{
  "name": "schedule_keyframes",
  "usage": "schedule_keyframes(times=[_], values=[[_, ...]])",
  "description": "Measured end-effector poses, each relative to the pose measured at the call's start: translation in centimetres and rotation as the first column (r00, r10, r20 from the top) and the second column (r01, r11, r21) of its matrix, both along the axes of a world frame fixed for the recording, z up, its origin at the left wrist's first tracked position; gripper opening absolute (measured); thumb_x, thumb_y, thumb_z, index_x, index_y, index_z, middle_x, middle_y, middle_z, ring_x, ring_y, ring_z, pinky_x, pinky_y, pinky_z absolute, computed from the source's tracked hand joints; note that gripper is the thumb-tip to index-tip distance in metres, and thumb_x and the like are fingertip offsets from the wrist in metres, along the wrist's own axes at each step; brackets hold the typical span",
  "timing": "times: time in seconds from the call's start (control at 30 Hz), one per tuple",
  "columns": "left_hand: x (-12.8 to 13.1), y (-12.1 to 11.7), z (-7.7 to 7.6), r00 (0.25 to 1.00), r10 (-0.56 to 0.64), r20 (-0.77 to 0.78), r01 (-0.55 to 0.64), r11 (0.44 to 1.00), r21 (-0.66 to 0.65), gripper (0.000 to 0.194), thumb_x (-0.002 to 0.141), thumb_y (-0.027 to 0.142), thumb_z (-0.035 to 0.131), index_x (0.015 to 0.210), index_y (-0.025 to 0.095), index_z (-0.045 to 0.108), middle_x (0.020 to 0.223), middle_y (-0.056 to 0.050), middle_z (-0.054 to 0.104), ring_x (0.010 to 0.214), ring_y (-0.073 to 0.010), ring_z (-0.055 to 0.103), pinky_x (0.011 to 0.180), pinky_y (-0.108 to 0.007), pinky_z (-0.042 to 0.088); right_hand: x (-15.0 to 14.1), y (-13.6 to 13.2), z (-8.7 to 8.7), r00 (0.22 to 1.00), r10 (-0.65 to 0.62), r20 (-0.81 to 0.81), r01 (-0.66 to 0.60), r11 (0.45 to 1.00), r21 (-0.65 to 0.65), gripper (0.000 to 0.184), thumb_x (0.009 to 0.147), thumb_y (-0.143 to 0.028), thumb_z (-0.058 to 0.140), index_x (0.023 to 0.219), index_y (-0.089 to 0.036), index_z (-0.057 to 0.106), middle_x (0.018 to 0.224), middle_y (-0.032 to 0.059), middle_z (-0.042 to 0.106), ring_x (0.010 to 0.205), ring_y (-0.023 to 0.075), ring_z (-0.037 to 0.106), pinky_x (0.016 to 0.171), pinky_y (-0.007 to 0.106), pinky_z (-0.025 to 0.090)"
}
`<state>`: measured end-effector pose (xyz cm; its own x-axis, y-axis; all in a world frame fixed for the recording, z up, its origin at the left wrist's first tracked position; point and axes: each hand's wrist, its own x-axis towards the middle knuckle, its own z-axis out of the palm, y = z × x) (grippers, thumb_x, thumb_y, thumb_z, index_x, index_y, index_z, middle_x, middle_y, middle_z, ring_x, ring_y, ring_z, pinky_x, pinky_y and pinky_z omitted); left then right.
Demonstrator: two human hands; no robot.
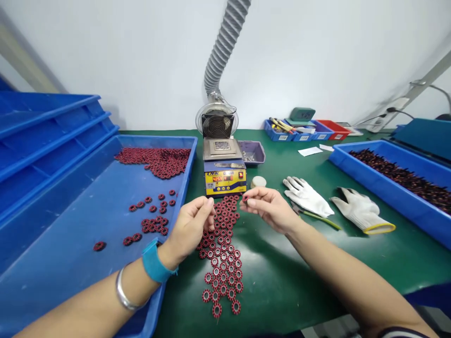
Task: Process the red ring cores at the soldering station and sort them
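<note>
My right hand (269, 209) pinches a small red stator core (245, 199) between thumb and fingertips, above the table in front of the solder pot (225, 182). To its left, my left hand (193, 223) has its thumb pressed to curled fingers; whatever may be in them is hidden. Below and between the hands, many red toothed stator cores (223, 257) lie flat in a long patch on the green table. More red cores (158, 162) fill the far corner of the large blue tray (88, 188), with several scattered nearer its right side.
A grey exhaust hose (227, 44) hangs over the pot. White gloves (308, 196), green-handled cutters (322, 219) and a round pale tin (258, 181) lie rightward. A blue tray (343, 155) holds dark coppery parts. Small bins (282, 136) and a purple tray (260, 152) stand behind.
</note>
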<state>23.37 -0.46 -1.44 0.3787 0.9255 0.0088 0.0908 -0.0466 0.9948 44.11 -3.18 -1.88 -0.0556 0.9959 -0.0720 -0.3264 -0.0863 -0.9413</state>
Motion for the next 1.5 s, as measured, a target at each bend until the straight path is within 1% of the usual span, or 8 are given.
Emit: schedule_keyframes(times=[0.13, 0.23, 0.37, 0.6, 0.8, 1.17, 1.37, 1.5], values=[[0.0, 0.1, -0.1, 0.997, -0.074, -0.027, 0.074, 0.997, -0.002, 0.04, 0.078, 0.054, 0.056, 0.063, 0.018, 0.047, 0.052, 0.004, 0.049, 0.048, -0.0096, 0.048, 0.051, -0.023, 0.039, 1.4, 4.7, 3.7, 0.983, -0.096, 0.154, 0.09, 0.995, 0.044, 0.032, 0.052, -0.029, 0.088, 0.076, -0.015, 0.072, 0.07, 0.0, 0.07, 0.059, 0.0069, 0.061, 0.06, 0.02, 0.05], [0.1, 0.0, -0.2, 0.986, -0.157, -0.054, 0.156, 0.987, -0.027, 0.038, 0.078, 0.052, 0.059, 0.065, 0.018, 0.047, 0.055, 0.004, 0.048, 0.051, -0.0104, 0.049, 0.053, -0.024, 0.039, 1.7, 9.1, 6.7, 0.921, -0.169, 0.352, 0.142, 0.985, 0.103, 0.016, 0.062, -0.019, 0.078, 0.075, -0.013, 0.07, 0.062, -0.0006, 0.065, 0.051, 0.0043, 0.054, 0.054, 0.017, 0.046], [0.0, -0.1, -0.2, 0.969, -0.226, -0.098, 0.224, 0.974, -0.031, 0.034, 0.077, 0.047, 0.06, 0.067, 0.018, 0.047, 0.057, 0.004, 0.047, 0.054, -0.0107, 0.046, 0.053, -0.024, 0.036, 0.8, 14.8, 9.5, 0.609, -0.274, 0.744, 0.165, 0.962, 0.219, 0.006, 0.076, -0.015, 0.063, 0.078, -0.011, 0.067, 0.066, 0.0018, 0.065, 0.051, 0.0039, 0.051, 0.056, 0.017, 0.046], [-0.1, -0.4, -0.2, 0.942, -0.303, -0.143, 0.289, 0.951, -0.113, 0.027, 0.074, 0.04, 0.061, 0.067, 0.018, 0.048, 0.056, 0.006, 0.043, 0.051, -0.0084, 0.036, 0.05, -0.023, 0.029, -1.0, 21.0, 10.4, 0.209, -0.244, 0.947, 0.123, 0.967, 0.222, 0.009, 0.069, -0.018, 0.067, 0.066, -0.01, 0.066, 0.069, 0.0096, 0.067, 0.073, 0.0193, 0.064, 0.076, 0.032, 0.053], [0.0, -0.4, -0.5, 0.927, -0.343, -0.152, 0.324, 0.936, -0.14, 0.023, 0.075, 0.036, 0.061, 0.067, 0.018, 0.049, 0.056, 0.005, 0.044, 0.053, -0.0095, 0.038, 0.052, -0.024, 0.031, -2.3, 23.3, 9.6, 0.002, -0.234, 0.972, 0.1, 0.967, 0.233, 0.031, 0.065, -0.021, 0.07, 0.092, -0.005, 0.067, 0.093, 0.0182, 0.07, 0.095, 0.0271, 0.066, 0.086, 0.035, 0.053], [0.1, -0.6, -0.5, 0.921, -0.347, -0.176, 0.326, 0.935, -0.139, 0.019, 0.076, 0.028, 0.062, 0.066, 0.017, 0.049, 0.057, 0.005, 0.046, 0.054, -0.0095, 0.04, 0.052, -0.024, 0.032, -2.8, 24.8, 7.5, -0.08, -0.247, 0.966, 0.034, 0.967, 0.251, 0.04, 0.068, -0.022, 0.07, 0.103, -0.005, 0.065, 0.102, 0.0213, 0.069, 0.101, 0.0318, 0.066, 0.086, 0.037, 0.054], [0.1, -0.6, -0.5, 0.917, -0.358, -0.177, 0.336, 0.931, -0.146, 0.018, 0.075, 0.026, 0.062, 0.067, 0.017, 0.05, 0.057, 0.004, 0.047, 0.055, -0.0099, 0.042, 0.053, -0.023, 0.034, -2.9, 24.5, 7.2, -0.037, -0.243, 0.969, 0.045, 0.968, 0.245, 0.032, 0.066, -0.019, 0.071, 0.095, -0.006, 0.067, 0.099, 0.0193, 0.07, 0.101, 0.0299, 0.066, 0.088, 0.035, 0.053], [0.0, -0.5, -0.4, 0.917, -0.361, -0.169, 0.337, 0.929, -0.152, 0.018, 0.075, 0.027, 0.062, 0.068, 0.017, 0.05, 0.057, 0.004, 0.047, 0.054, -0.0095, 0.041, 0.053, -0.023, 0.034, -3.0, 23.7, 8.4, 0.041, -0.259, 0.965, 0.075, 0.964, 0.256, 0.016, 0.066, -0.018, 0.071, 0.079, -0.009, 0.068, 0.09, 0.0161, 0.071, 0.097, 0.0282, 0.066, 0.088, 0.035, 0.052]])
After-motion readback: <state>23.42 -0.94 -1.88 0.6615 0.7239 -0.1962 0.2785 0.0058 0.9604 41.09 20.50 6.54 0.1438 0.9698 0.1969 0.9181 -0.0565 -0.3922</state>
